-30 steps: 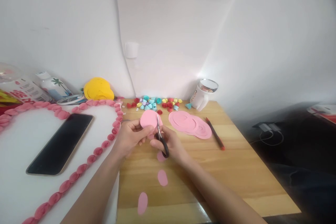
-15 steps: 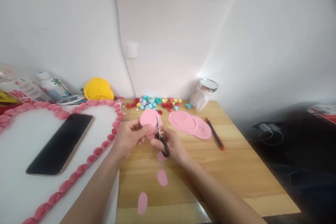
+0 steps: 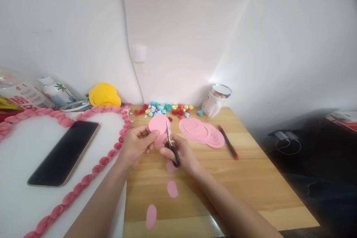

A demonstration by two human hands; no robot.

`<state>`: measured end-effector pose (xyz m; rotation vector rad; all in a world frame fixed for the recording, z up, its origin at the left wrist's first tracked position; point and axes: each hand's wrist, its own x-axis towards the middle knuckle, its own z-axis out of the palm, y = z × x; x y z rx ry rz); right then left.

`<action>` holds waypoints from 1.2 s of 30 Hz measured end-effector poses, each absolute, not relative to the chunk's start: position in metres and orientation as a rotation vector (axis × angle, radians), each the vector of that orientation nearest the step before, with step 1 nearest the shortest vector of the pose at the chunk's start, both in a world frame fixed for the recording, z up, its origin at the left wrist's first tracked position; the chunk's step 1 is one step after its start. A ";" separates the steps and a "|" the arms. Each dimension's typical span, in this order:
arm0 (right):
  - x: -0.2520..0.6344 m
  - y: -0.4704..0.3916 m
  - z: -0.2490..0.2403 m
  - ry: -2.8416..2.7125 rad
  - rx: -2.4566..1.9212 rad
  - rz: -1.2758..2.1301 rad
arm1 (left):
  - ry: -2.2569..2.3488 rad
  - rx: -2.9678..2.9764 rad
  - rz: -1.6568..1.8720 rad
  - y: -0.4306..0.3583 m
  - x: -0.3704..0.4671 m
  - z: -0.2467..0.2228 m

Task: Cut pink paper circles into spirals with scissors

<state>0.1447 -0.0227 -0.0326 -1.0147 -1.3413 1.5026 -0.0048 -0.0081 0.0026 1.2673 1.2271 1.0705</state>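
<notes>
- Pink paper disc (image 3: 158,123) sits a touch further left than a second ago, and less of it shows to the right of the scissors (image 3: 173,150); the rest of the tabletop looks unchanged.
- The disc is raised above the wooden table (image 3: 237,193), between the two hands and mostly left of the blades. It lies up and to the right of the left hand (image 3: 136,143), which is the nearer one.
- The scissors' long axis runs away from the person, tips leaning slightly left, along the disc's right side.
- The left hand pinches the disc's lower left edge, thumb on the near face. The right hand (image 3: 181,152) is closed around the black handles; whether the blades are parted, I cannot tell.
- A pile of larger pink paper rounds (image 3: 192,130) rests beyond the right hand, just left of a black-and-red pen (image 3: 228,143).
- Writing: the white mug (image 3: 211,105) carries orange-brown characters, perhaps digits; the package (image 3: 23,96) at far left has red lettering, too blurred to read. The white bottle (image 3: 58,93) shows a palm tree.
</notes>
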 end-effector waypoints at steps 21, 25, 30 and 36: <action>0.144 -0.022 -0.032 -1.310 -0.922 1.523 | 1.235 1.308 0.997 -0.010 -0.002 0.003; 0.144 -0.023 -0.031 -1.317 -0.940 1.517 | 1.249 1.301 1.002 -0.009 -0.002 0.003; 0.144 -0.022 -0.030 -1.325 -0.921 1.535 | 1.245 1.298 1.010 -0.009 -0.002 0.002; 0.145 -0.022 -0.030 -1.346 -0.923 1.526 | 1.241 1.321 1.008 -0.007 -0.004 0.002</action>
